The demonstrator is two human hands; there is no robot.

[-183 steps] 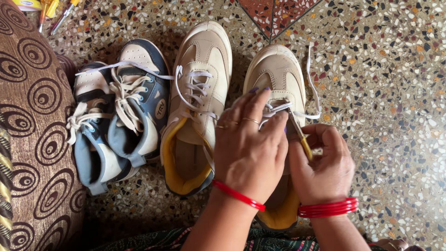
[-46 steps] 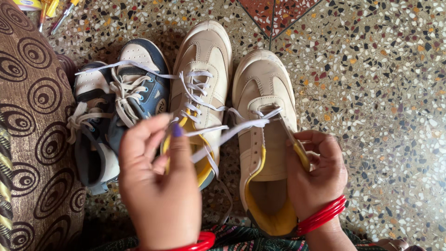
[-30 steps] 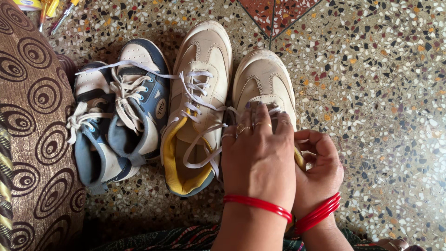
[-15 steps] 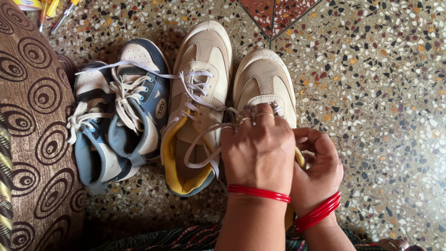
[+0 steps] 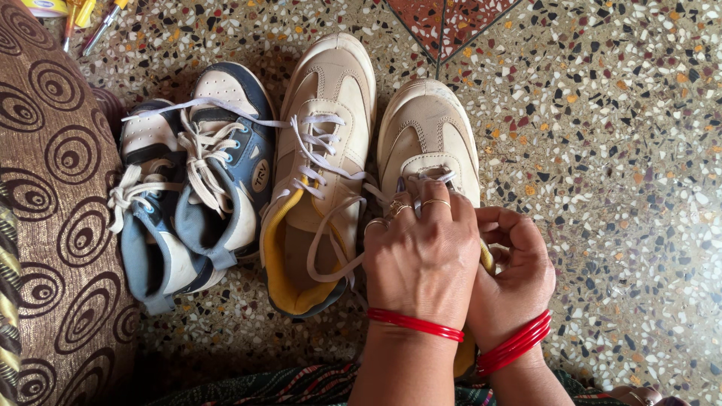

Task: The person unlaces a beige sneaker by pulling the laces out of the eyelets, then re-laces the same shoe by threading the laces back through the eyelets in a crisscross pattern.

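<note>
Seen from the head camera, looking straight down: the right-hand cream shoe [image 5: 427, 131] is taken as the landmark, standing on the speckled terrazzo floor [image 5: 602, 135] with its toe pointing away from the person. Its tongue and heel are covered by both hands. The left hand [image 5: 423, 252] is laid palm down over the shoe's lacing, fingers curled and closed onto the white lace [image 5: 331, 248] right at the eyelets; rings are seen on those fingers and a red bangle [image 5: 414, 325] at the wrist. From under this hand the lace is looped out to the left of the landmark shoe, across the yellow-lined opening of the second cream shoe [image 5: 320, 165], which is set just beside it, side touching side. The right hand [image 5: 515, 274] is pressed against the landmark shoe's right flank, fingers folded shut around a thin yellow-handled tool [image 5: 487, 258], of which only a sliver is shown between the two hands. Red bangles [image 5: 516, 346] are worn at that wrist too.

Further left of the landmark shoe, beyond its partner, a pair of blue and white children's shoes [image 5: 188, 188] is seen with laces loose. Further left again, a brown cushion [image 5: 53, 225] with ring patterns is spread along the frame edge.
</note>
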